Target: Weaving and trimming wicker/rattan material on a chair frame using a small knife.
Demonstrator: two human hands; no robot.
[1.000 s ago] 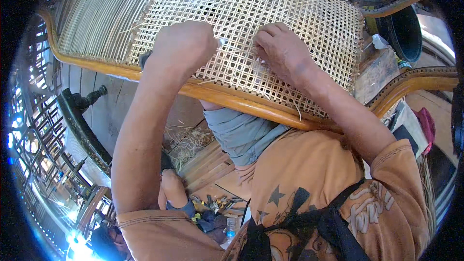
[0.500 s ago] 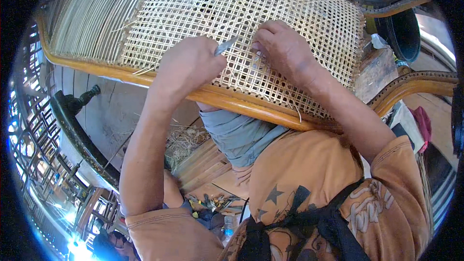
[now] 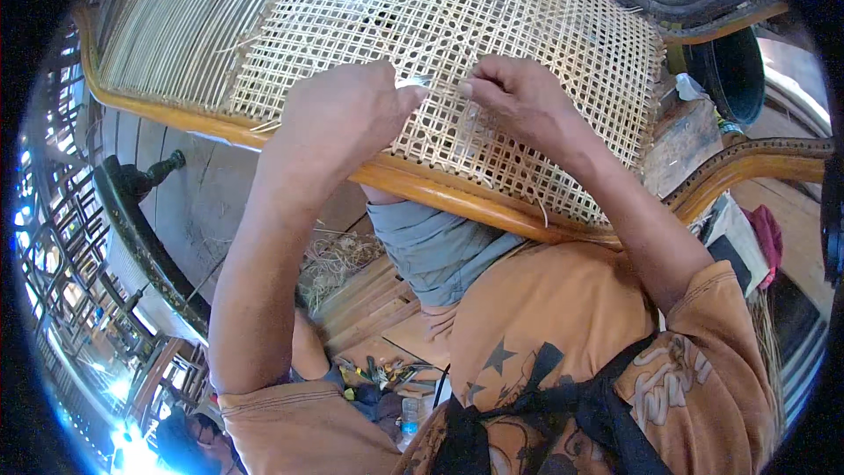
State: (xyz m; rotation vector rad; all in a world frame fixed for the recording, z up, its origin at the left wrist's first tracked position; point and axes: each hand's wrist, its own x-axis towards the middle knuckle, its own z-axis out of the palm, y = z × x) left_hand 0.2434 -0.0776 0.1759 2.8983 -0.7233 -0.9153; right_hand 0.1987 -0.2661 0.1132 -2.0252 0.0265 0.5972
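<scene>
This looks like a furniture workshop, one given to cane weaving; the clearest sign is the partly woven cane panel (image 3: 536, 31), set in a varnished wooden frame (image 3: 440, 195), its left part only parallel strands (image 3: 176, 35); right of the panel curves a wooden rail (image 3: 756, 163) with a row of holes, and beyond its right end stands a dark bucket (image 3: 738, 75); below the panel, fibre scraps (image 3: 338, 255) litter the floor beside loose planks (image 3: 369, 303), with apparent hand tools (image 3: 387, 371) farther down; to its lower left is dark-framed furniture (image 3: 149, 237).
</scene>
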